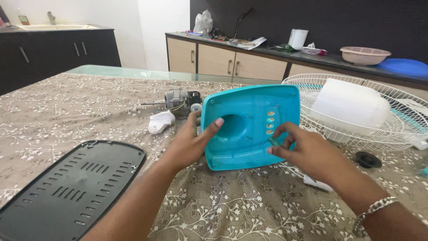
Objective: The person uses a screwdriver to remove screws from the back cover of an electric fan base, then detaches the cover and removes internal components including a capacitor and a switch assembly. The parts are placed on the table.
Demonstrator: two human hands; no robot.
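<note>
A turquoise plastic fan base cover [249, 125] stands tilted on its lower edge on the patterned tablecloth, its hollow inside facing me. My left hand [191, 143] grips its left edge, thumb hooked over the rim. My right hand [303, 151] is at the cover's right side, pinching a small dark piece [273, 141] between thumb and fingers beside a column of button slots [270, 122]. A silver bracelet sits on my right wrist.
A black vented base plate [71, 187] lies at the front left. A fan motor with its shaft [178, 100] and a white plastic cap [160, 121] lie behind the cover. A white wire fan guard [401, 129] holding a white housing [350, 107] is at the right, a black round nut [368, 159] beside it.
</note>
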